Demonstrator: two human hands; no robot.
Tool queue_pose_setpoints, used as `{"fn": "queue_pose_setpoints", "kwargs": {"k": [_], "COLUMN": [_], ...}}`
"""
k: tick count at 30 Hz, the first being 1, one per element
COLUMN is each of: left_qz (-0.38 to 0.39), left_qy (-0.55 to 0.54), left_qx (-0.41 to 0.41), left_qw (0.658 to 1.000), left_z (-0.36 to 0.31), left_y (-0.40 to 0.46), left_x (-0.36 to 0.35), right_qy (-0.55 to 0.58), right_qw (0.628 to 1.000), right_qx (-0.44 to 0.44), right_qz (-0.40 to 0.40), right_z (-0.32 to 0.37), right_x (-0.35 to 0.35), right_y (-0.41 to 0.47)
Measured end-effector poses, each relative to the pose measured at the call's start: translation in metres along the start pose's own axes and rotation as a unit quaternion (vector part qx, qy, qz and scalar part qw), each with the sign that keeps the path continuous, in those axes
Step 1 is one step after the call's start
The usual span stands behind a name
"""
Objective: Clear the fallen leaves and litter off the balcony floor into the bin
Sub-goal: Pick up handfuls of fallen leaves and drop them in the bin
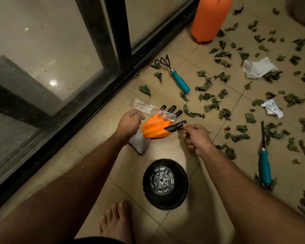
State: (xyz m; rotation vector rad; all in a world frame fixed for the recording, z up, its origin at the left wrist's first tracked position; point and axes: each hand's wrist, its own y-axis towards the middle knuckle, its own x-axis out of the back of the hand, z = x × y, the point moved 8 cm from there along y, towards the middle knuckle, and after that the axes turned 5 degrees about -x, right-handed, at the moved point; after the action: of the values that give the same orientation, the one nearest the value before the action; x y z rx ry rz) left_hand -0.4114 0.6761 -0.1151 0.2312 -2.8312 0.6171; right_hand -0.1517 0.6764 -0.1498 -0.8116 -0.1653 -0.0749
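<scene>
Dry green leaves lie scattered over the tiled balcony floor, mostly to the right. Two crumpled paper scraps lie among them. A clear plastic wrapper rests partly over an orange glove with black claw fingertips. My right hand pinches the glove's black thumb tip. My left hand has its fingers curled at the glove's left edge, above the grey cuff, and appears to grip it. A black round bin with a slotted bottom stands on the floor just below my hands.
A teal-handled hand rake lies near the door track. Another teal-handled tool lies at the right. An orange container stands at the back. A black-framed sliding glass door runs along the left. My bare foot is below the bin.
</scene>
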Motion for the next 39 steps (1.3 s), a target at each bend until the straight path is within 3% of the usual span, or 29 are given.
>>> {"fn": "queue_pose_setpoints", "kwargs": {"k": [3, 5, 8, 10, 12, 15, 18, 21, 24, 28, 32, 39], "left_qz": [0.031, 0.089, 0.190, 0.185, 0.139, 0.105, 0.171, 0.208, 0.153, 0.087, 0.058, 0.046], "left_qy": [0.109, 0.216, 0.366, 0.466, 0.508, 0.515, 0.533, 0.479, 0.410, 0.385, 0.373, 0.428], "left_qx": [-0.052, -0.105, -0.160, -0.213, -0.236, -0.199, -0.154, -0.142, -0.180, -0.185, -0.193, -0.090], "left_qw": [0.992, 0.967, 0.897, 0.838, 0.817, 0.827, 0.814, 0.841, 0.881, 0.900, 0.906, 0.898], "left_z": [-0.006, -0.013, -0.015, -0.019, -0.026, -0.026, -0.007, 0.002, -0.018, -0.045, -0.063, -0.051], "left_y": [0.006, 0.001, -0.017, -0.025, -0.027, -0.021, -0.019, -0.025, -0.018, 0.022, 0.075, 0.135], "left_x": [-0.010, -0.026, -0.057, -0.068, -0.061, -0.031, -0.008, 0.004, 0.008, 0.000, -0.009, -0.016], "right_qy": [-0.011, -0.016, -0.009, 0.012, 0.024, 0.010, -0.073, -0.118, -0.097, -0.120, -0.144, -0.207], "right_qw": [1.000, 1.000, 0.999, 0.998, 0.995, 0.984, 0.971, 0.981, 0.990, 0.984, 0.980, 0.958], "right_qx": [-0.013, -0.023, -0.046, -0.053, -0.053, -0.055, -0.044, 0.003, 0.073, 0.122, 0.137, 0.183], "right_qz": [-0.006, -0.007, 0.001, 0.030, 0.078, 0.167, 0.221, 0.154, 0.066, 0.042, 0.009, -0.077], "right_z": [0.001, 0.002, 0.003, 0.004, 0.007, 0.007, 0.000, 0.003, 0.015, 0.027, 0.034, 0.043], "right_x": [0.003, 0.002, -0.002, -0.010, -0.024, -0.048, -0.060, -0.051, -0.033, -0.026, -0.018, 0.003], "right_y": [0.002, 0.003, 0.007, 0.012, 0.013, 0.008, -0.001, -0.003, 0.000, 0.004, 0.011, 0.017]}}
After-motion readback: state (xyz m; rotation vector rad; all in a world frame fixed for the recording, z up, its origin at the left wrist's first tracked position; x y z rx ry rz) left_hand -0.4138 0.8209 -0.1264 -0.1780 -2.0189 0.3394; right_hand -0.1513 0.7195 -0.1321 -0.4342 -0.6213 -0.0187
